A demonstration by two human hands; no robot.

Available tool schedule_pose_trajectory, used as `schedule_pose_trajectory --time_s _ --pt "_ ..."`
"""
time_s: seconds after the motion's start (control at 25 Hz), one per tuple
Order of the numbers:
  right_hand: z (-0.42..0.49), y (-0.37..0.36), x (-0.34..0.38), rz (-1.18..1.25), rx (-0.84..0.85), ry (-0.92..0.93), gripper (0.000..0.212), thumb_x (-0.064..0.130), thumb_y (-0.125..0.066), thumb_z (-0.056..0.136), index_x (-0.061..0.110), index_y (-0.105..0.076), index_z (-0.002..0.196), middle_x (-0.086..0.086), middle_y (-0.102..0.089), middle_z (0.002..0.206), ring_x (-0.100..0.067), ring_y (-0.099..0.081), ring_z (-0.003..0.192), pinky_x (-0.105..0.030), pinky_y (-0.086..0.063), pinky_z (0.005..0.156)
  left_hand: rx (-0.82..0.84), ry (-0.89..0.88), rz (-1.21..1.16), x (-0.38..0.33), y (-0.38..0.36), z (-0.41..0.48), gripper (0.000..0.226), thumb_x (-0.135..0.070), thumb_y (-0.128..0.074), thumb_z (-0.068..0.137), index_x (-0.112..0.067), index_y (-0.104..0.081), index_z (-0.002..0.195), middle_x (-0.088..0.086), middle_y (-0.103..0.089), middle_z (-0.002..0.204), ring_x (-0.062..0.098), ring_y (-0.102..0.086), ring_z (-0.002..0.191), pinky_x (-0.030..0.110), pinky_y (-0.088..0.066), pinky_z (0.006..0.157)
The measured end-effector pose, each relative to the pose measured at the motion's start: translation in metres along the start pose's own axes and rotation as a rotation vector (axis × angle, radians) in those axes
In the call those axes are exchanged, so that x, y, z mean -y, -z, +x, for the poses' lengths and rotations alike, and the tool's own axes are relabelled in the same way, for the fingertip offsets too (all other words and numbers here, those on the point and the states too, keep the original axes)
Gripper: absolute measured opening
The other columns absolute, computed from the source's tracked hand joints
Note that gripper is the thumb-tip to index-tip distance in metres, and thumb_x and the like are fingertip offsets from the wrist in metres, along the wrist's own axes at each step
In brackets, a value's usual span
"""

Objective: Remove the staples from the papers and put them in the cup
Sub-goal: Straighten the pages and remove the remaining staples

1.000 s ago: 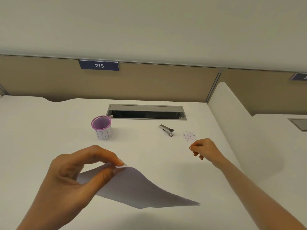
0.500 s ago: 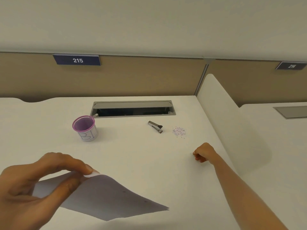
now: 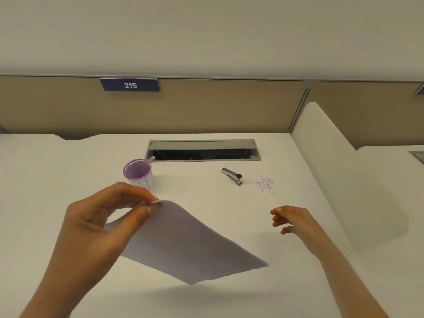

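In the head view, the right hand (image 3: 296, 220) has changed most. A second ago its fingertips were pinched together just short of the staples (image 3: 265, 183). Half a second ago it was a closed fist nearer the person, and now its fingers are loosely spread and hold nothing that can be seen. The hand hovers over the desk (image 3: 68, 168), near the staples but apart from them. It probably let go of a pulled staple, though none is visible. The left hand (image 3: 98, 226) has kept its grip, thumb and forefinger pinching one corner of the paper (image 3: 183, 242), which hangs off the desk. The staples lie in a small heap right of the remover (image 3: 232, 176), well apart from the cup (image 3: 137, 172), so moving them into the cup appears not yet done.
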State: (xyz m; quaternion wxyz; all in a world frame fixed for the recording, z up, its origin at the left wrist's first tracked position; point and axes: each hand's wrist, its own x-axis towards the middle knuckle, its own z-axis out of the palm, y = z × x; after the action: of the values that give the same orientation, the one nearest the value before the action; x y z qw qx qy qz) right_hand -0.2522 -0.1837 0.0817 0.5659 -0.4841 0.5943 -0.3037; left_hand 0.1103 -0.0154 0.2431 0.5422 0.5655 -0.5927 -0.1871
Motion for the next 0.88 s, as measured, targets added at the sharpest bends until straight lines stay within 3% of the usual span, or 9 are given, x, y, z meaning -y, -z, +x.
schedule_pose_trajectory --time_s 0.08,0.16,0.28,0.36,0.56,0.64,0.76,0.88 --pt "-0.024 -0.015 -0.011 0.258 0.087 0.041 0.028 0.013 -0.047 0.095 0.011 -0.074 0.1 -0.016 -0.072 0.104 -0.03 -0.069 0.098 -0.037 -0.053 0.075 -0.065 0.059 -0.08 0.0 -0.001 0.004 0.01 -0.028 -0.08 0.074 -0.03 -0.072 0.079 -0.013 -0.074 0.079 0.001 -0.069 0.074 0.004 -0.048 0.071" --pt "-0.046 -0.037 -0.026 0.521 0.232 0.048 0.029 0.017 -0.051 0.087 0.011 -0.071 0.106 -0.011 -0.07 0.115 -0.029 -0.064 0.109 -0.044 -0.049 0.088 -0.101 0.151 -0.114 -0.001 -0.011 0.005 0.007 -0.028 -0.074 0.071 -0.033 -0.072 0.077 -0.015 -0.074 0.076 -0.001 -0.067 0.071 0.002 -0.045 0.063" --pt "-0.067 -0.066 -0.034 0.735 0.394 0.114 0.038 0.024 -0.066 0.073 0.013 -0.067 0.11 -0.005 -0.068 0.11 -0.024 -0.061 0.107 -0.044 -0.045 0.096 -0.154 0.299 -0.221 0.021 -0.018 0.001 0.01 -0.034 -0.072 0.072 -0.032 -0.072 0.081 -0.01 -0.075 0.078 0.002 -0.065 0.072 0.016 -0.046 0.064" --pt "-0.072 -0.074 -0.034 0.706 0.339 0.164 0.038 0.023 -0.07 0.075 0.014 -0.067 0.111 -0.006 -0.067 0.115 -0.023 -0.061 0.109 -0.043 -0.042 0.099 -0.208 0.378 -0.299 0.039 -0.022 -0.003 0.018 -0.037 -0.074 0.07 -0.029 -0.072 0.086 -0.006 -0.076 0.084 0.008 -0.066 0.077 0.025 -0.045 0.07" --pt "-0.067 -0.066 -0.028 0.368 0.163 0.257 0.036 0.014 -0.066 0.082 0.007 -0.068 0.117 -0.015 -0.068 0.119 -0.032 -0.064 0.112 -0.034 -0.054 0.091 -0.251 0.494 -0.421 0.077 -0.032 -0.02 0.031 -0.036 -0.074 0.073 -0.026 -0.073 0.102 -0.004 -0.078 0.094 0.013 -0.07 0.087 0.031 -0.051 0.082" --pt "-0.065 -0.057 -0.024 0.303 0.103 0.284 0.035 0.015 -0.065 0.082 0.007 -0.069 0.115 -0.014 -0.07 0.116 -0.03 -0.066 0.107 -0.037 -0.054 0.091 -0.273 0.535 -0.438 0.09 -0.034 -0.029 0.032 -0.034 -0.074 0.073 -0.023 -0.074 0.103 -0.003 -0.078 0.098 0.012 -0.072 0.09 0.029 -0.053 0.085" --pt "-0.062 -0.047 -0.023 0.214 0.068 0.305 0.034 0.019 -0.066 0.082 0.012 -0.07 0.115 -0.007 -0.073 0.112 -0.024 -0.067 0.106 -0.038 -0.049 0.093 -0.241 0.527 -0.441 0.106 -0.034 -0.043 0.016 -0.026 -0.071 0.08 -0.025 -0.077 0.095 -0.004 -0.078 0.095 0.007 -0.072 0.088 0.019 -0.054 0.079" --pt "-0.061 -0.045 -0.031 0.166 0.053 0.315 0.031 0.022 -0.066 0.082 0.017 -0.071 0.112 -0.002 -0.074 0.11 -0.017 -0.068 0.103 -0.024 -0.051 0.087 -0.21 0.496 -0.449 0.117 -0.034 -0.055 0.016 -0.024 -0.069 0.082 -0.024 -0.077 0.096 -0.004 -0.078 0.096 0.006 -0.072 0.089 0.011 -0.053 0.074"
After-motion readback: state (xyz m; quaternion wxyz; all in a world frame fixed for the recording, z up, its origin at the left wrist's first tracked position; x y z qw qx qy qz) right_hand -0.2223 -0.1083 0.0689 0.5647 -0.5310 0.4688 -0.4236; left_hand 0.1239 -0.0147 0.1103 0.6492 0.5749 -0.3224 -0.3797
